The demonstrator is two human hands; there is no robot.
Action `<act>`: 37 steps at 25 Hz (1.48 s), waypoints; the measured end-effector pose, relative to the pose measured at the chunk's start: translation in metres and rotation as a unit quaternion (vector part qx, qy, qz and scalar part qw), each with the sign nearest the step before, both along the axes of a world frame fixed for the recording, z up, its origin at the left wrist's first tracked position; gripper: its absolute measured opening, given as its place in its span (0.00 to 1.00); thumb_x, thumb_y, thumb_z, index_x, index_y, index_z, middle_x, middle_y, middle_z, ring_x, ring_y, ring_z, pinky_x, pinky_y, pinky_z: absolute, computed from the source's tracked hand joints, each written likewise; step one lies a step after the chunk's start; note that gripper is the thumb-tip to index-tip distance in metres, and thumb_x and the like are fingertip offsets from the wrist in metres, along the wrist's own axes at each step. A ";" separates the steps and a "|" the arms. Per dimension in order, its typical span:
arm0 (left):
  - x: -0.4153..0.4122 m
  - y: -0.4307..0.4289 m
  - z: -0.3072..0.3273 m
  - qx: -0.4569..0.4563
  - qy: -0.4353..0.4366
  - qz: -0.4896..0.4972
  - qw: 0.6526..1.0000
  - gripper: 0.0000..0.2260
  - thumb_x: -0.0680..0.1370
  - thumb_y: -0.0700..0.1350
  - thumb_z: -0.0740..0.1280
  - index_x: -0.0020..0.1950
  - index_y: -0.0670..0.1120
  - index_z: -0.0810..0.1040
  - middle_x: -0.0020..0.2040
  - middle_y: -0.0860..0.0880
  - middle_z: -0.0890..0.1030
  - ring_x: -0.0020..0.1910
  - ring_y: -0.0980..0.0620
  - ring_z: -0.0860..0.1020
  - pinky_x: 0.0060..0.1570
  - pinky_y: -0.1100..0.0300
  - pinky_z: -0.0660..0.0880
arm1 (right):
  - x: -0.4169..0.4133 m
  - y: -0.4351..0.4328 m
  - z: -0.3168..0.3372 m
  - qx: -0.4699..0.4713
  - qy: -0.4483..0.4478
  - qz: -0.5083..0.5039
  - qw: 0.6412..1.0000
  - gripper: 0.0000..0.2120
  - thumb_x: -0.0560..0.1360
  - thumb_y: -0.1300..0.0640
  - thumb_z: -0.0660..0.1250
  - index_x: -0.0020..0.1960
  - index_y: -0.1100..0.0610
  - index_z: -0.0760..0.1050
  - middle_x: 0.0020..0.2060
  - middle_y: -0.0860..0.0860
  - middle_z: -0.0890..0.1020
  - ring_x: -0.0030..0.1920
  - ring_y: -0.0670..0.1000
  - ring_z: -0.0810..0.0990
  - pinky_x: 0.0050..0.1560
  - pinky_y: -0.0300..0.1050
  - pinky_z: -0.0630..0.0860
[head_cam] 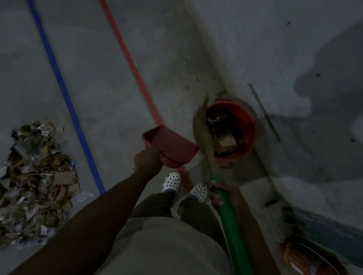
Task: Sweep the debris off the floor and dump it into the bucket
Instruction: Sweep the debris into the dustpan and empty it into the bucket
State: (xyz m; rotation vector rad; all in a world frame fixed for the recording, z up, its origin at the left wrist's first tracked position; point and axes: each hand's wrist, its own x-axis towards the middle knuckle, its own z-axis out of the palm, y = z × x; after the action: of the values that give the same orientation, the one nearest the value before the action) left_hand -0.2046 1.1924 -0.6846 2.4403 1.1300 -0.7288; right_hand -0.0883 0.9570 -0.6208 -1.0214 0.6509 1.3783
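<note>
Standing over a grey concrete floor (138, 73), a person holds a tool in each hand. The left hand (148, 160) grips the rear of a red dustpan (170, 146), which hangs in the air at 11 o'clock from the shoes (198, 192). Only the back of this hand shows, with the fingers curled under the pan out of sight, so how they sit cannot be told. The pan's red inner face shows.

The right hand (221, 193) wraps a green broom (233, 228), fingers pressed together round the handle just below its upper end. The bristles (199, 126) reach up to 12 o'clock, blurred, crossing the near-left rim of the bucket (251, 126).

The orange bucket stands on the floor at 1 o'clock from the shoes, beside the wall. Inside it lie a piece of brown cardboard (226, 143) and dark scraps too dim to name.

The debris (31, 186), a heap of dry leaves, cardboard bits and plastic wrappers, lies well apart at 9 o'clock, left of a blue tape line (60, 78). A red tape line (127, 52) runs from 11 o'clock down toward the dustpan. A blurred orange bundle (320, 271) sits at 4 o'clock.
</note>
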 end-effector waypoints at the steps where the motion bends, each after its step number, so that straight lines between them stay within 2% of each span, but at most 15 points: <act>1: 0.004 0.002 0.002 0.003 -0.008 -0.005 1.000 0.13 0.79 0.48 0.65 0.61 0.43 0.75 0.57 0.42 0.80 0.52 0.41 0.81 0.46 0.52 0.74 | -0.007 -0.002 -0.003 0.002 0.003 -0.017 1.000 0.03 0.76 0.67 0.60 0.47 0.61 0.69 0.33 0.55 0.73 0.21 0.47 0.70 0.16 0.36 0.65; 3: 0.010 0.009 0.003 0.011 -0.019 -0.010 1.000 0.13 0.79 0.47 0.65 0.61 0.43 0.75 0.57 0.42 0.80 0.52 0.41 0.81 0.45 0.52 0.73 | -0.008 0.002 -0.011 -0.006 0.001 -0.011 1.000 0.04 0.73 0.67 0.63 0.46 0.61 0.69 0.32 0.55 0.72 0.21 0.46 0.70 0.17 0.36 0.65; 6: 0.009 0.016 0.002 0.016 -0.016 -0.012 1.000 0.13 0.79 0.47 0.65 0.62 0.44 0.75 0.58 0.42 0.80 0.54 0.39 0.80 0.49 0.50 0.75 | 0.000 0.012 -0.028 -0.033 0.018 -0.003 0.999 0.05 0.79 0.66 0.58 0.45 0.60 0.68 0.27 0.53 0.74 0.20 0.46 0.69 0.18 0.35 0.67; 8: 0.004 0.018 0.003 0.013 -0.010 -0.010 1.000 0.14 0.80 0.47 0.65 0.63 0.44 0.76 0.59 0.41 0.79 0.55 0.38 0.80 0.51 0.49 0.75 | 0.006 0.008 -0.035 -0.050 0.022 -0.017 0.998 0.08 0.81 0.66 0.56 0.45 0.60 0.68 0.29 0.54 0.74 0.20 0.45 0.70 0.18 0.35 0.68; 11: -0.009 0.016 0.009 0.004 -0.011 0.016 1.000 0.14 0.79 0.48 0.65 0.63 0.44 0.75 0.59 0.41 0.79 0.56 0.39 0.80 0.53 0.49 0.75 | 0.003 0.007 -0.022 -0.037 0.005 0.011 0.999 0.06 0.78 0.66 0.60 0.43 0.61 0.70 0.33 0.54 0.72 0.21 0.46 0.71 0.18 0.35 0.68; 14: -0.025 0.011 0.017 -0.002 -0.027 0.048 0.998 0.15 0.79 0.48 0.64 0.65 0.44 0.74 0.60 0.41 0.79 0.57 0.39 0.79 0.55 0.49 0.75 | -0.002 0.023 -0.005 0.000 -0.018 0.092 0.996 0.04 0.72 0.65 0.64 0.44 0.61 0.69 0.34 0.55 0.70 0.22 0.47 0.70 0.18 0.37 0.67; 17: -0.053 0.002 0.029 0.018 -0.043 0.101 0.994 0.16 0.81 0.49 0.62 0.66 0.44 0.72 0.60 0.41 0.79 0.57 0.39 0.79 0.54 0.49 0.75 | -0.007 0.056 0.007 0.017 -0.053 0.228 0.972 0.05 0.78 0.67 0.60 0.49 0.59 0.69 0.35 0.55 0.69 0.23 0.48 0.70 0.19 0.38 0.67; 20: -0.090 -0.013 0.041 0.030 -0.050 0.205 0.977 0.14 0.81 0.47 0.61 0.64 0.43 0.73 0.58 0.41 0.79 0.55 0.40 0.80 0.53 0.49 0.75 | -0.018 0.088 0.014 0.051 -0.073 0.290 0.953 0.16 0.79 0.71 0.58 0.62 0.56 0.68 0.33 0.55 0.72 0.23 0.49 0.71 0.19 0.37 0.67; 23: -0.138 -0.045 0.054 0.041 -0.056 0.323 0.944 0.15 0.81 0.47 0.60 0.66 0.45 0.73 0.61 0.43 0.78 0.59 0.41 0.78 0.56 0.50 0.74 | -0.040 0.107 0.012 0.066 -0.104 0.389 0.913 0.22 0.77 0.73 0.58 0.67 0.56 0.66 0.33 0.56 0.73 0.22 0.50 0.71 0.19 0.36 0.67; 25: -0.174 -0.073 0.061 0.055 -0.058 0.394 0.915 0.14 0.81 0.46 0.59 0.66 0.46 0.72 0.62 0.44 0.78 0.60 0.42 0.78 0.56 0.50 0.74 | -0.062 0.113 0.007 0.072 -0.142 0.465 0.871 0.25 0.75 0.73 0.60 0.68 0.55 0.68 0.32 0.57 0.74 0.21 0.51 0.71 0.19 0.37 0.67; 28: -0.230 -0.128 0.068 0.085 -0.047 0.509 0.855 0.14 0.80 0.45 0.62 0.65 0.45 0.72 0.58 0.44 0.79 0.57 0.41 0.79 0.52 0.51 0.74 | -0.108 0.114 0.004 0.098 -0.156 0.562 0.806 0.31 0.74 0.74 0.62 0.70 0.49 0.69 0.30 0.57 0.75 0.24 0.53 0.72 0.21 0.39 0.69; 32: -0.302 -0.207 0.071 0.086 -0.015 0.641 0.763 0.15 0.79 0.46 0.62 0.64 0.44 0.71 0.58 0.43 0.79 0.57 0.41 0.79 0.54 0.50 0.75 | -0.186 0.106 0.007 0.112 -0.124 0.669 0.725 0.30 0.75 0.73 0.62 0.71 0.50 0.70 0.33 0.56 0.73 0.26 0.52 0.71 0.21 0.39 0.69; 37: -0.375 -0.289 0.066 0.095 -0.037 0.751 0.652 0.15 0.78 0.46 0.65 0.63 0.42 0.73 0.57 0.41 0.79 0.57 0.40 0.79 0.54 0.51 0.75 | -0.275 0.089 0.010 0.110 -0.108 0.757 0.635 0.26 0.75 0.73 0.60 0.69 0.53 0.70 0.33 0.55 0.72 0.25 0.51 0.70 0.21 0.38 0.67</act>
State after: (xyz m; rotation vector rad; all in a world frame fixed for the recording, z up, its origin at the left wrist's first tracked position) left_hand -0.5795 0.9031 -0.6182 0.7901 2.5315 0.0941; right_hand -0.3631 1.0461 -0.6110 -1.5318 -0.8933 2.5603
